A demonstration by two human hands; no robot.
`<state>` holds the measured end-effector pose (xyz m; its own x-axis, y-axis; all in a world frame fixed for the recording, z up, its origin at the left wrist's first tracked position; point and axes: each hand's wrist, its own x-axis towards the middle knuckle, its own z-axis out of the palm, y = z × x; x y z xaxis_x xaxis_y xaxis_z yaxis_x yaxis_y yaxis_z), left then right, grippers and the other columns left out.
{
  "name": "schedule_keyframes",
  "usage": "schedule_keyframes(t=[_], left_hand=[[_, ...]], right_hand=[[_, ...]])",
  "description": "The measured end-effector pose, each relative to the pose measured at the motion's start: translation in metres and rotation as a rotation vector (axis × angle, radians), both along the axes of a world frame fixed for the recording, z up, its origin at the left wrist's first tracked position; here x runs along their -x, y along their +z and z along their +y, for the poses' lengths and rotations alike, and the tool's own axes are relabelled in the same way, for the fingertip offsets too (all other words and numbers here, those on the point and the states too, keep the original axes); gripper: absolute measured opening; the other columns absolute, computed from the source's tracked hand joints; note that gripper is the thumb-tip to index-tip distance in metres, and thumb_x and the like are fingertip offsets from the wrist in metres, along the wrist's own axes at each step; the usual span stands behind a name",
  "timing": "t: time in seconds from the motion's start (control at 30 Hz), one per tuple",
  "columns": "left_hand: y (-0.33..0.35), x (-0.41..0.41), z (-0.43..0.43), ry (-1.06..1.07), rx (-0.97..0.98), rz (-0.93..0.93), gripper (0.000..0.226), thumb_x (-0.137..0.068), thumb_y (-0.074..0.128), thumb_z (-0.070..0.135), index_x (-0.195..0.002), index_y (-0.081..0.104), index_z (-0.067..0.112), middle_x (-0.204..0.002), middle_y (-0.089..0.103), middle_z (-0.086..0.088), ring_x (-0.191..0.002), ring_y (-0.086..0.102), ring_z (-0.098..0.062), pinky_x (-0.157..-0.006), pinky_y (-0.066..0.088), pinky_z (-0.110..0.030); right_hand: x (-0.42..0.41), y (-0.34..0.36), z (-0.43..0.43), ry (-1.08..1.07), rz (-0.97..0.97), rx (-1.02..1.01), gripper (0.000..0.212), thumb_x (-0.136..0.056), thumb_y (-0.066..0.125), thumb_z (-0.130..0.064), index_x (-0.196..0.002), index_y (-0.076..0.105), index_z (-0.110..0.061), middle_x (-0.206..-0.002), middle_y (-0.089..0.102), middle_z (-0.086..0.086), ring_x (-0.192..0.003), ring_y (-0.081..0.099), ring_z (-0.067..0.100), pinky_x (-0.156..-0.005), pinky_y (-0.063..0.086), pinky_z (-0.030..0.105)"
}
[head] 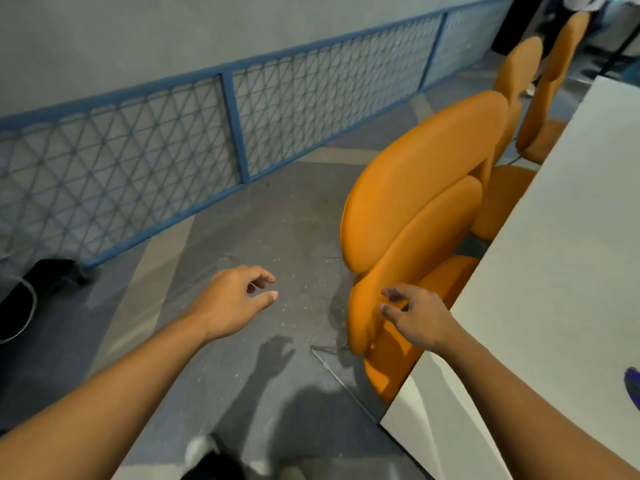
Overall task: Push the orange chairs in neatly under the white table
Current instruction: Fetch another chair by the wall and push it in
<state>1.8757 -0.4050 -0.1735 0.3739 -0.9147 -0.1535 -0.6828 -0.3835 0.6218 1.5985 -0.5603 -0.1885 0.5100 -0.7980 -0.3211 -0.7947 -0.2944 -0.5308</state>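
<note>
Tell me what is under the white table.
Along the table edge, the seats of three orange chairs slip partly beneath it. The tabletop covers the rest of the seats and whatever else lies below.

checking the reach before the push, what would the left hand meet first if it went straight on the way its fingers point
Probably the nearest orange chair: the left hand points its fingers right across bare floor toward the chair's lower back. Nothing shows between, though depth is unclear.

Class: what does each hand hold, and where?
Nothing is held. Left hand open above grey floor; right hand open beside the backrest of the nearest orange cushioned chair.
</note>
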Motion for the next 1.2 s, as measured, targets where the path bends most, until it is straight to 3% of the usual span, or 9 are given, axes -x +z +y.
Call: schedule_keyframes(t=[0.23, 0.47, 0.6, 0.73, 0.9, 1.07, 1.2], left_hand=[[-0.009, -0.065, -0.089, -0.201, -0.002, 0.038, 0.03, -0.089, 0.067, 0.035, -0.117, 0.065, 0.026, -0.11, 0.063, 0.009, -0.1, 0.059, -0.007, -0.08, 0.043, -0.023], [-0.001, -0.146, -0.175, -0.418, 0.033, 0.06, 0.024, -0.087, 0.069, 0.035, -0.11, 0.065, 0.028, -0.104, 0.064, 0.012, -0.097, 0.059, -0.007, -0.073, 0.041, -0.017], [0.012, -0.172, -0.218, -0.519, 0.07, 0.049, 0.023, -0.087, 0.069, 0.035, -0.109, 0.066, 0.028, -0.102, 0.064, 0.013, -0.096, 0.06, -0.007, -0.072, 0.039, -0.009], [0.021, -0.171, -0.263, -0.612, 0.112, 0.08, 0.024, -0.086, 0.071, 0.033, -0.108, 0.068, 0.026, -0.102, 0.065, 0.01, -0.093, 0.06, -0.006, -0.07, 0.038, -0.004], [0.028, -0.147, -0.323, -0.783, 0.182, 0.09, 0.027, -0.087, 0.07, 0.031, -0.112, 0.068, 0.021, -0.102, 0.065, 0.008, -0.093, 0.06, -0.008, -0.073, 0.037, -0.004], [0.047, -0.121, -0.389, -0.915, 0.258, 0.076, 0.024, -0.09, 0.066, 0.03, -0.114, 0.067, 0.022, -0.102, 0.066, 0.007, -0.09, 0.059, -0.004, -0.072, 0.037, -0.001], [0.062, -0.099, -0.441, -0.992, 0.275, 0.061, 0.029, -0.092, 0.063, 0.034, -0.12, 0.062, 0.026, -0.11, 0.063, 0.007, -0.1, 0.059, -0.008, -0.086, 0.046, -0.02]], right_hand=[[-0.024, 0.014, -0.05, -0.286, -0.067, 0.054, 0.033, -0.103, 0.051, -0.035, -0.133, 0.061, -0.022, -0.132, 0.062, -0.002, -0.115, 0.056, 0.017, -0.092, 0.041, 0.028], [-0.075, 0.058, -0.079, -0.589, -0.17, 0.107, 0.048, -0.102, 0.043, -0.051, -0.137, 0.058, -0.022, -0.13, 0.061, -0.002, -0.121, 0.055, 0.021, -0.103, 0.045, 0.042], [-0.1, 0.084, -0.092, -0.749, -0.265, 0.151, 0.055, -0.098, 0.043, -0.06, -0.136, 0.059, -0.024, -0.124, 0.064, -0.002, -0.114, 0.059, 0.021, -0.101, 0.049, 0.048], [-0.118, 0.1, -0.109, -0.864, -0.306, 0.186, 0.052, -0.099, 0.042, -0.06, -0.131, 0.06, -0.024, -0.121, 0.063, -0.004, -0.11, 0.06, 0.019, -0.093, 0.049, 0.04], [-0.133, 0.106, -0.135, -0.925, -0.263, 0.202, 0.053, -0.099, 0.043, -0.06, -0.137, 0.056, -0.026, -0.131, 0.061, -0.004, -0.115, 0.058, 0.018, -0.093, 0.048, 0.038], [-0.145, 0.101, -0.167, -0.941, -0.182, 0.161, 0.068, -0.095, 0.045, -0.065, -0.152, 0.04, -0.027, -0.146, 0.052, 0.0, -0.124, 0.056, 0.024, -0.098, 0.05, 0.043], [-0.148, 0.099, -0.188, -0.927, -0.133, 0.138, 0.073, -0.095, 0.043, -0.066, -0.156, 0.031, -0.027, -0.151, 0.048, -0.001, -0.129, 0.054, 0.025, -0.101, 0.048, 0.044]])
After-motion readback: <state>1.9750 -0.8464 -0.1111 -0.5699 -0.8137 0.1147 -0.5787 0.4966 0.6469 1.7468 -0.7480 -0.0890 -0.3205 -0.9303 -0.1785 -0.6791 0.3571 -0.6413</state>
